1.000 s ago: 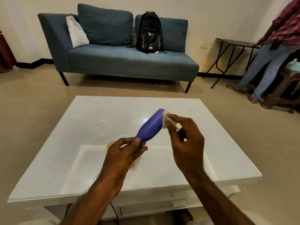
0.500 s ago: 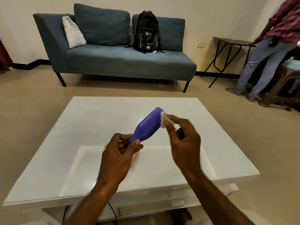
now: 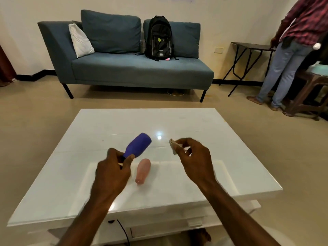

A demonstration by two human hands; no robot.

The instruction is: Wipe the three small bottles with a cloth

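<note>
My left hand (image 3: 113, 169) grips the neck end of a purple bottle (image 3: 138, 147), which points up and away over the white table (image 3: 177, 121). My right hand (image 3: 193, 159) pinches a small white cloth (image 3: 173, 145) between thumb and fingers, held apart from the bottle to its right. A pink bottle (image 3: 142, 171) lies on its side on the table between my hands. A third bottle is not in sight; my left hand may hide it.
A blue sofa (image 3: 133, 68) with a black backpack (image 3: 159, 38) stands beyond the table. At the right a person (image 3: 291, 50) stands by a folding side table (image 3: 248, 50) and a wooden stool (image 3: 308, 91). A black cable (image 3: 124, 231) hangs under the table's front edge.
My right hand with the cloth has pulled away from the purple bottle's end to the right. My left hand has moved the bottle left, uncovering the pink bottle on the table.
</note>
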